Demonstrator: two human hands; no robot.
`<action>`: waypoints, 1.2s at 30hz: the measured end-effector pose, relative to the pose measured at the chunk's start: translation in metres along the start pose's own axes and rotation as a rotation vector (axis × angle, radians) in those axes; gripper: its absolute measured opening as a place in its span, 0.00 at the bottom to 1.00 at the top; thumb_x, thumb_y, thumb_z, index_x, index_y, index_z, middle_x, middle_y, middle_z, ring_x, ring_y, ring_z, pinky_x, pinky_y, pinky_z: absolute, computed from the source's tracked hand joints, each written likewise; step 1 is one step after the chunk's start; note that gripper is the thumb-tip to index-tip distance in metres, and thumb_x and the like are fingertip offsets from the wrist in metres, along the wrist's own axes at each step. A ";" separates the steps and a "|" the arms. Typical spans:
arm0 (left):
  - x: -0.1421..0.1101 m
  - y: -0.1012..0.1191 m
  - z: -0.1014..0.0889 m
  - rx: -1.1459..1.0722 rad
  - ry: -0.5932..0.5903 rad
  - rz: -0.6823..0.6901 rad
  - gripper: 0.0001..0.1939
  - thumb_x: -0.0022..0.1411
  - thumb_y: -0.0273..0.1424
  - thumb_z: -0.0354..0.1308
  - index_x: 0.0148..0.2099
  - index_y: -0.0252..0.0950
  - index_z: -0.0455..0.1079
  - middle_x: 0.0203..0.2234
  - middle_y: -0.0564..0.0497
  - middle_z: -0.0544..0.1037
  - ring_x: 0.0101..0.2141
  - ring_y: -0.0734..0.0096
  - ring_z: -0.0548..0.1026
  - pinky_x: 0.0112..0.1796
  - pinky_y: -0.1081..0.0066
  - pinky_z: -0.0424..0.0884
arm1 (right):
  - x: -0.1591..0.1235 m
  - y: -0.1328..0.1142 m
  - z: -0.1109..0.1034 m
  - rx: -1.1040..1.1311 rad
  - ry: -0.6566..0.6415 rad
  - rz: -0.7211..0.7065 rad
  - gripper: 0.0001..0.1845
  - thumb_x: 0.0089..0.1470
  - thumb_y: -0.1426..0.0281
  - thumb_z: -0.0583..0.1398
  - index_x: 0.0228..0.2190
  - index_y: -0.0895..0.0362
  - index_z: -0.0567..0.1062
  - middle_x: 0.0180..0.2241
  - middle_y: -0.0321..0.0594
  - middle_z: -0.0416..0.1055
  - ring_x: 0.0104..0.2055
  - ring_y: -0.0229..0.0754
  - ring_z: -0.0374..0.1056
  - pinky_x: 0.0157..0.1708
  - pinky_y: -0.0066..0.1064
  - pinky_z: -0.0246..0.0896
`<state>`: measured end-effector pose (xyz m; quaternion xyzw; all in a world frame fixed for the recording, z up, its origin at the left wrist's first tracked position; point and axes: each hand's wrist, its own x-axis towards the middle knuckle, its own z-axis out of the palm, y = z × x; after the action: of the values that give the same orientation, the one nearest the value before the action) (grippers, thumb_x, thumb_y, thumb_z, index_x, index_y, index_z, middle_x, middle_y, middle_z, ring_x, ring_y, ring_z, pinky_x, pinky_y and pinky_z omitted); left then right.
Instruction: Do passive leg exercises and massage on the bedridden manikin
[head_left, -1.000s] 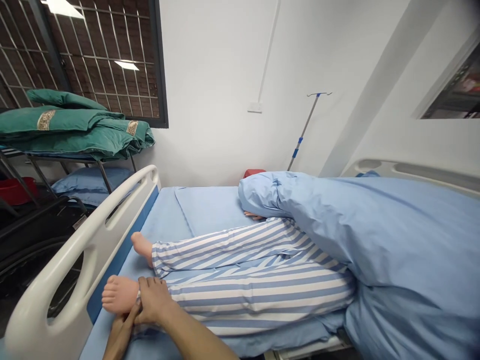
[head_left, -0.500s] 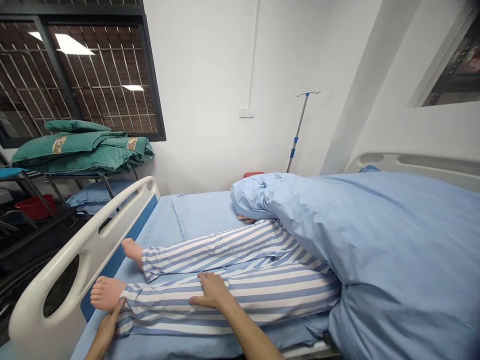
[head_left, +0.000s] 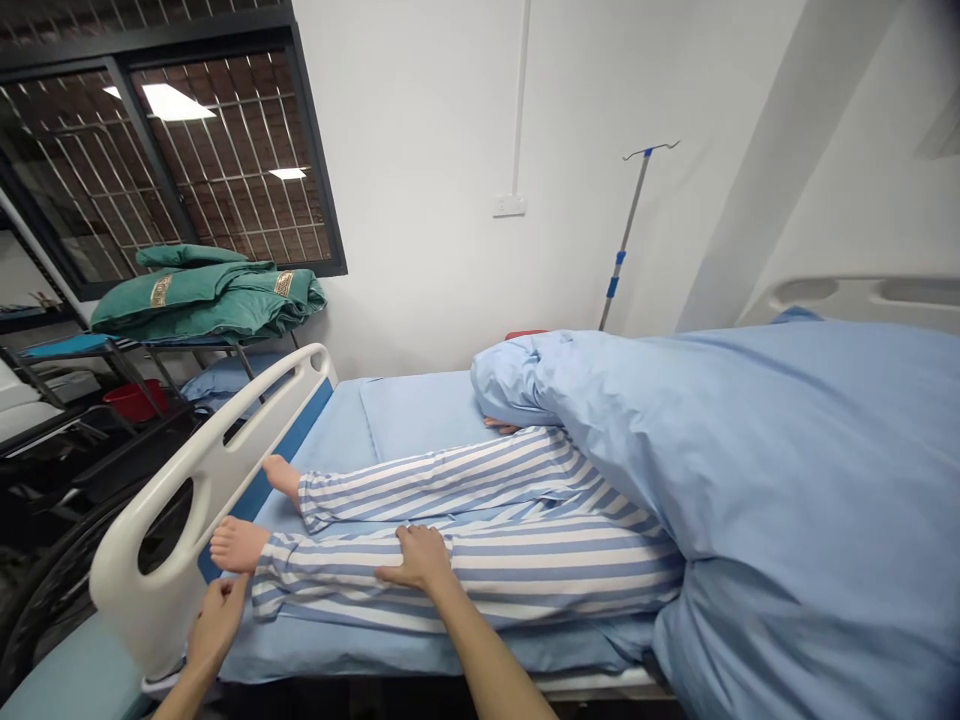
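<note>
A patient manikin (head_left: 480, 520) in blue-and-white striped pyjamas lies on a hospital bed, its upper body and head hidden under a pale blue blanket (head_left: 787, 450). My right hand (head_left: 418, 558) rests palm down on the near trouser leg (head_left: 525, 565), fingers spread, holding nothing. Low at the bed's edge, my left hand (head_left: 217, 622) hangs loosely curled just below the near bare foot (head_left: 238, 544), apart from it and beside the white side rail (head_left: 225, 470). The far bare foot (head_left: 282, 476) lies beyond. A manikin hand (head_left: 501, 425) shows at the blanket's edge.
A drip stand (head_left: 624, 235) rises behind the bed by the wall. Beyond the rail, a metal rack holds folded green cloth bundles (head_left: 202, 305) and a blue pillow (head_left: 225, 388). A red basin (head_left: 133, 400) and a dark wheel (head_left: 60, 580) sit lower left.
My right hand has slid from the near ankle up the leg, and the trouser cuff now covers that ankle. My left hand has dropped away from the foot. The view has swung slightly.
</note>
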<state>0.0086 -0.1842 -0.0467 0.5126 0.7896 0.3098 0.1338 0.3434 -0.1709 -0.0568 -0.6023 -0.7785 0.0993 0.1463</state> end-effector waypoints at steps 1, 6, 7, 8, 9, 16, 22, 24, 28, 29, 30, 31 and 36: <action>-0.004 0.007 0.000 0.025 -0.010 0.022 0.16 0.52 0.45 0.48 0.23 0.40 0.61 0.17 0.53 0.70 0.25 0.61 0.70 0.27 0.68 0.65 | 0.000 0.000 0.000 0.001 0.000 -0.001 0.35 0.39 0.42 0.55 0.38 0.58 0.71 0.36 0.51 0.72 0.40 0.54 0.67 0.40 0.43 0.57; -0.011 0.048 0.021 -0.086 -0.102 0.174 0.18 0.55 0.45 0.45 0.22 0.38 0.59 0.16 0.56 0.63 0.24 0.70 0.65 0.28 0.74 0.62 | 0.001 0.001 0.002 -0.001 0.001 -0.002 0.34 0.39 0.42 0.55 0.38 0.57 0.71 0.36 0.50 0.72 0.39 0.54 0.67 0.40 0.43 0.57; -0.008 0.054 0.030 -0.138 -0.120 0.203 0.18 0.55 0.46 0.46 0.21 0.38 0.58 0.15 0.57 0.62 0.24 0.71 0.64 0.28 0.74 0.61 | 0.001 0.001 0.003 -0.001 0.004 0.000 0.34 0.39 0.43 0.55 0.38 0.57 0.71 0.35 0.49 0.72 0.39 0.54 0.67 0.40 0.43 0.57; -0.004 0.059 0.039 -0.187 -0.142 0.230 0.18 0.54 0.46 0.46 0.21 0.38 0.56 0.15 0.57 0.61 0.23 0.72 0.63 0.28 0.75 0.61 | 0.001 0.001 0.004 -0.002 0.004 0.001 0.34 0.39 0.43 0.56 0.37 0.57 0.71 0.35 0.49 0.72 0.39 0.54 0.67 0.40 0.43 0.57; 0.000 0.063 0.048 -0.225 -0.158 0.247 0.19 0.54 0.46 0.46 0.20 0.38 0.55 0.15 0.57 0.60 0.23 0.73 0.62 0.27 0.75 0.60 | 0.002 0.001 0.005 -0.003 0.004 0.002 0.33 0.39 0.43 0.56 0.37 0.57 0.71 0.35 0.49 0.72 0.40 0.54 0.67 0.40 0.43 0.56; 0.024 0.076 0.081 -0.115 -0.195 0.244 0.16 0.54 0.43 0.46 0.22 0.38 0.59 0.16 0.58 0.64 0.24 0.73 0.65 0.27 0.76 0.57 | 0.003 0.002 0.007 -0.013 0.003 0.008 0.33 0.38 0.43 0.56 0.37 0.56 0.71 0.35 0.47 0.72 0.40 0.54 0.66 0.40 0.42 0.56; 0.035 0.088 0.083 -0.051 -0.238 0.343 0.15 0.55 0.41 0.44 0.23 0.38 0.58 0.17 0.57 0.63 0.24 0.72 0.64 0.28 0.75 0.56 | 0.003 0.001 0.008 -0.016 0.007 0.008 0.33 0.38 0.43 0.56 0.38 0.55 0.70 0.35 0.46 0.72 0.39 0.54 0.66 0.39 0.42 0.57; 0.036 0.090 0.089 -0.054 -0.255 0.347 0.16 0.56 0.41 0.43 0.22 0.38 0.56 0.17 0.57 0.63 0.24 0.72 0.64 0.29 0.74 0.57 | 0.003 0.001 0.008 -0.017 0.011 0.009 0.33 0.38 0.43 0.56 0.38 0.55 0.70 0.35 0.46 0.72 0.39 0.54 0.66 0.39 0.42 0.57; 0.032 0.089 0.105 0.136 -0.252 0.283 0.15 0.57 0.39 0.42 0.22 0.38 0.55 0.18 0.54 0.67 0.26 0.70 0.67 0.27 0.73 0.54 | 0.002 0.001 0.009 -0.011 0.019 0.007 0.33 0.38 0.43 0.57 0.37 0.55 0.70 0.35 0.46 0.71 0.39 0.53 0.66 0.40 0.42 0.57; 0.030 0.089 0.107 0.200 -0.246 0.270 0.14 0.57 0.38 0.42 0.23 0.39 0.56 0.20 0.54 0.69 0.27 0.69 0.68 0.27 0.73 0.54 | 0.002 0.001 0.008 -0.009 0.019 0.007 0.33 0.38 0.43 0.57 0.37 0.56 0.70 0.35 0.45 0.71 0.39 0.53 0.66 0.40 0.43 0.57; 0.029 0.088 0.109 0.253 -0.244 0.263 0.13 0.57 0.38 0.42 0.24 0.39 0.58 0.22 0.53 0.71 0.28 0.68 0.69 0.27 0.73 0.53 | 0.002 0.001 0.008 -0.007 0.020 0.008 0.33 0.38 0.43 0.57 0.37 0.56 0.70 0.35 0.46 0.71 0.39 0.53 0.66 0.40 0.43 0.57; 0.028 0.089 0.110 0.292 -0.247 0.256 0.13 0.57 0.38 0.41 0.25 0.39 0.59 0.25 0.52 0.72 0.30 0.67 0.70 0.27 0.73 0.53 | 0.002 0.001 0.008 -0.006 0.019 0.011 0.33 0.38 0.43 0.57 0.37 0.56 0.70 0.35 0.46 0.71 0.39 0.53 0.66 0.40 0.43 0.57; 0.027 0.090 0.111 0.394 -0.260 0.258 0.13 0.58 0.39 0.40 0.28 0.40 0.61 0.29 0.50 0.76 0.34 0.63 0.72 0.28 0.71 0.56 | 0.003 0.001 0.006 0.006 0.006 0.024 0.33 0.37 0.44 0.58 0.37 0.57 0.71 0.35 0.48 0.71 0.39 0.54 0.65 0.41 0.44 0.57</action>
<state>0.1209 -0.0959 -0.0731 0.6607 0.7388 0.0963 0.0914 0.3414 -0.1677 -0.0628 -0.6116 -0.7703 0.1015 0.1492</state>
